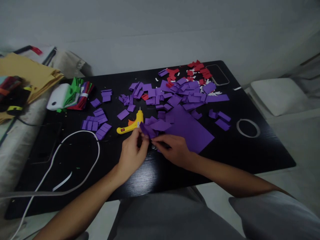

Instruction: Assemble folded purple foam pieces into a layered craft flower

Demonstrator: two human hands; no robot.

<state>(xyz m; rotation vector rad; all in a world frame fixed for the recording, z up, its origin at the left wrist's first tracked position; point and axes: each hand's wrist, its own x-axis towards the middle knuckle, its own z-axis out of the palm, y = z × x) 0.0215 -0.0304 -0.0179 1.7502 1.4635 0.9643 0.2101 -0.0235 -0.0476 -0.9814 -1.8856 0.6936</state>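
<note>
1. Workpiece: folded purple paper (160, 125), at dial centre for this rpt (12 = far edge of table); held up off black table (107, 175) near its near edge, loose flaps sticking out towards 2 o'clock.
2. L hand (132, 151), at 7–8 o'clock: thumb & index clamped on the L end of the paper; other fingers curled in.
3. R hand (175, 149), at 4–5 o'clock: thumb & index tips pinched on the paper's lower edge, near the L fingertips. Exact grip partly hidden.
4. Small pale round item (153, 147) at 6 o'clock, just beside R fingertips; too small to ID.
5. Yellow glue gun (136, 124) at 9 o'clock, lying on its side just beyond L hand; nozzle to 12, grip to 9. Contact w/ the hand: cannot tell.
6. Lg purple sheet (193, 131) at 3 o'clock, flat, partly behind workpiece & R hand.
7. Heap of purple pcs (192, 95) at 1–2 o'clock, overlapping the sheet's far end; red scraps (199, 68) past it at 1 o'clock.
8. Creased purple strips (90, 125) at 9 o'clock, beyond glue gun, in overlapping grps.
9. Clear-looking ring (238, 128) at 3 o'clock, flat, well apart from R hand.
10. White cable (98, 146) looped at 8 o'clock; green bundle (73, 92) at 10, against white device (58, 96).
</note>
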